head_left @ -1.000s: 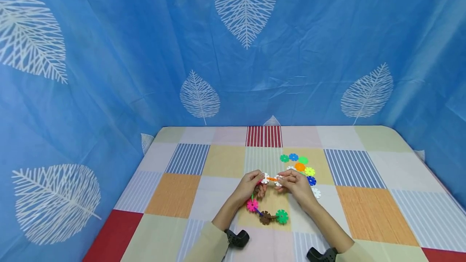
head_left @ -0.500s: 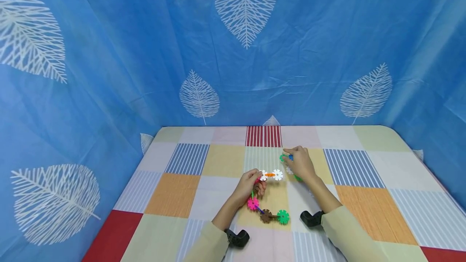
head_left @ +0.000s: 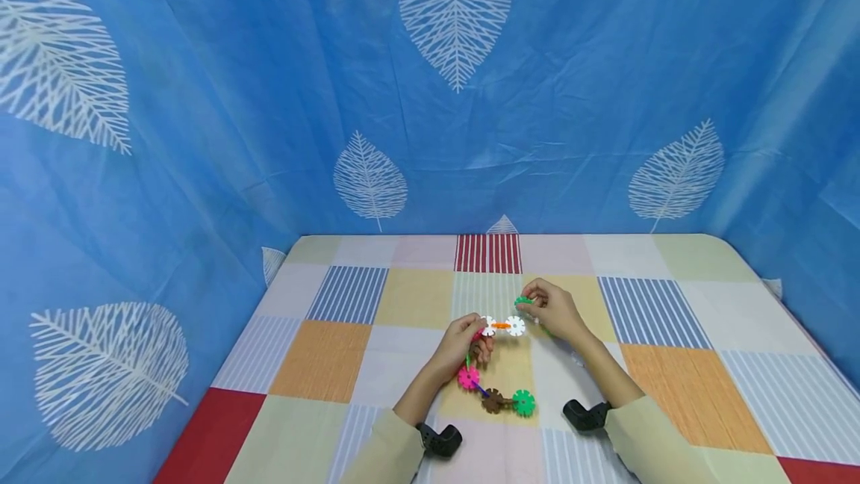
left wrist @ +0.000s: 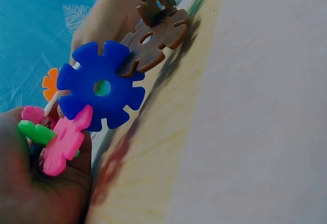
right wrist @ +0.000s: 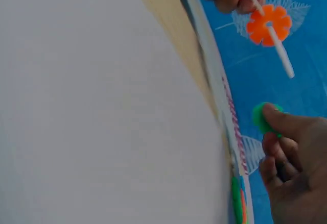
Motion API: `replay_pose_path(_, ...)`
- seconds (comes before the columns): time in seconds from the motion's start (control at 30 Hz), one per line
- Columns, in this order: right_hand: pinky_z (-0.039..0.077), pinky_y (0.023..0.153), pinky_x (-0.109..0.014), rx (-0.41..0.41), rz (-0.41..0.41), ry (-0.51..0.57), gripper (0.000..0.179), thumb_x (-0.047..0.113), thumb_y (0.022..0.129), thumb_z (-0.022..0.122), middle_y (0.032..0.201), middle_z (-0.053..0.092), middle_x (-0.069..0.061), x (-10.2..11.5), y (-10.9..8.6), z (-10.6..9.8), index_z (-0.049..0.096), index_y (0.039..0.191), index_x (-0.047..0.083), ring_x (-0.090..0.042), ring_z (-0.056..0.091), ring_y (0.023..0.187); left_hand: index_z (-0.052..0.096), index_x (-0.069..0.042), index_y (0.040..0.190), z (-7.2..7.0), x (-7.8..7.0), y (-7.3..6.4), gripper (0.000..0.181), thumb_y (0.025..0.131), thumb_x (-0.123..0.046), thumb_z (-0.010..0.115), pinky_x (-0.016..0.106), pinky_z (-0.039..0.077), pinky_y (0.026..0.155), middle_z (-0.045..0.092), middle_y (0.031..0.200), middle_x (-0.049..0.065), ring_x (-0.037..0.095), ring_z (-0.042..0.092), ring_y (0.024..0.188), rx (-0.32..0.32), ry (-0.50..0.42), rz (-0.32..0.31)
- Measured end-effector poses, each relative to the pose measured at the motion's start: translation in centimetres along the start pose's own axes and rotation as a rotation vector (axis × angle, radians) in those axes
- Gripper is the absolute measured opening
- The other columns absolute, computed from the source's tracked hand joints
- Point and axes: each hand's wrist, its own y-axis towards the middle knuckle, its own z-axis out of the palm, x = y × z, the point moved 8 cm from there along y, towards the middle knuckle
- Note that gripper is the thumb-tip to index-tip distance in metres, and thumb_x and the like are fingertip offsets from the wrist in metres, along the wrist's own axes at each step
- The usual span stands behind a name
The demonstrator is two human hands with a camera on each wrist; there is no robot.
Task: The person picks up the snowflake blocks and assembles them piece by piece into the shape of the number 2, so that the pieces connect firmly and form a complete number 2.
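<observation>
My left hand (head_left: 455,348) grips a chain of notched plastic flower discs near its white and pink pieces. From the fingers a white disc, an orange disc (head_left: 501,326) and an end white disc (head_left: 520,326) stick out to the right. Below hang a pink disc (left wrist: 64,142), a blue disc (left wrist: 82,83), brown discs (left wrist: 171,32) and a green end disc (head_left: 523,402). My right hand (head_left: 556,311) pinches a loose green disc (right wrist: 260,118) between thumb and fingers, just beyond the end white disc and apart from it in the right wrist view.
Several loose discs (right wrist: 236,198) lie on the table by the right hand, mostly hidden behind it in the head view. A patchwork cloth (head_left: 396,297) covers the table. Blue leaf-print curtains (head_left: 571,133) hang behind it and at both sides.
The right hand let go of the chain's white end, reached to the loose discs at the back, and now brings a green disc back toward the chain. The left hand stays almost still.
</observation>
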Motion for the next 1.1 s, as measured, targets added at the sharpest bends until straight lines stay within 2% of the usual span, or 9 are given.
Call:
replay_pose_path(0.13, 0.054, 0.055, -0.033, -0.007, 0.019, 0.292, 0.021, 0.009, 0.082, 0.069, 0.076, 0.063, -0.016, 0.4, -1.9, -0.5, 0.054, 0.093, -0.003, -0.027, 0.062, 0.061, 0.047, -0.004, 0.079, -0.1, 0.2, 0.0, 0.025, 0.098, -0.018, 0.041, 0.019, 0.045, 0.045, 0.056, 0.065, 0.004, 0.009, 0.052, 0.047, -0.007, 0.001, 0.008)
replay_pose_path(0.27, 0.055, 0.065, -0.036, -0.042, 0.009, 0.431, 0.024, 0.006, 0.084, 0.066, 0.082, 0.065, -0.02, 0.7, -3.6, -0.6, 0.054, 0.098, -0.008, -0.025, 0.066, 0.07, 0.047, -0.005, 0.079, -0.4, -0.1, -0.1, 0.025, 0.098, -0.02, 0.04, 0.019, 0.046, 0.045, 0.056, 0.065, 0.004, 0.009, 0.052, 0.048, -0.018, 0.006, 0.019)
replay_pose_path(0.43, 0.054, 0.067, -0.032, -0.075, -0.028, 0.466, 0.023, 0.004, 0.085, 0.064, 0.086, 0.066, -0.02, 0.9, -4.6, -0.5, 0.06, 0.104, -0.007, -0.021, 0.067, 0.072, 0.047, -0.004, 0.081, -0.4, 0.0, 0.0, 0.025, 0.099, -0.018, 0.038, 0.019, 0.045, 0.045, 0.056, 0.066, 0.004, 0.008, 0.052, 0.048, -0.013, 0.002, 0.022)
replay_pose_path(0.6, 0.054, 0.068, -0.032, -0.084, -0.053, 0.49, 0.02, -0.001, 0.085, 0.062, 0.086, 0.063, -0.026, 0.6, -5.0, -0.6, 0.059, 0.102, -0.012, -0.022, 0.067, 0.073, 0.046, -0.003, 0.081, -0.1, 0.1, 0.0, 0.026, 0.1, -0.019, 0.038, 0.02, 0.045, 0.044, 0.056, 0.066, 0.004, 0.008, 0.053, 0.048, -0.004, -0.004, 0.021)
replay_pose_path(0.73, 0.054, 0.068, -0.031, -0.097, -0.079, 0.487, 0.017, -0.003, 0.084, 0.062, 0.085, 0.063, -0.025, 0.5, -5.2, -0.6, 0.06, 0.1, -0.011, -0.02, 0.067, 0.073, 0.046, -0.004, 0.082, 0.0, 0.1, 0.1, 0.025, 0.101, -0.016, 0.036, 0.02, 0.044, 0.043, 0.055, 0.067, 0.004, 0.009, 0.053, 0.048, 0.006, 0.003, 0.013)
replay_pose_path(1.0, 0.054, 0.065, -0.029, -0.12, -0.145, 0.501, 0.011, -0.01, 0.08, 0.063, 0.082, 0.064, -0.02, 0.7, -5.4, -0.3, 0.062, 0.091, -0.01, -0.015, 0.066, 0.071, 0.045, 0.002, 0.08, 0.9, -2.2, -1.1, 0.026, 0.1, -0.01, 0.034, 0.02, 0.045, 0.046, 0.055, 0.066, 0.007, 0.009, 0.051, 0.048, 0.033, 0.0, 0.028)
replay_pose_path(1.1, 0.054, 0.064, -0.029, -0.128, -0.145, 0.499, 0.009, -0.01, 0.079, 0.064, 0.082, 0.065, -0.019, 0.7, -5.4, -0.3, 0.063, 0.088, -0.009, -0.015, 0.067, 0.071, 0.046, 0.005, 0.081, 1.1, -2.4, -1.3, 0.028, 0.101, -0.011, 0.032, 0.02, 0.045, 0.046, 0.054, 0.066, 0.007, 0.009, 0.05, 0.048, 0.064, 0.004, 0.027)
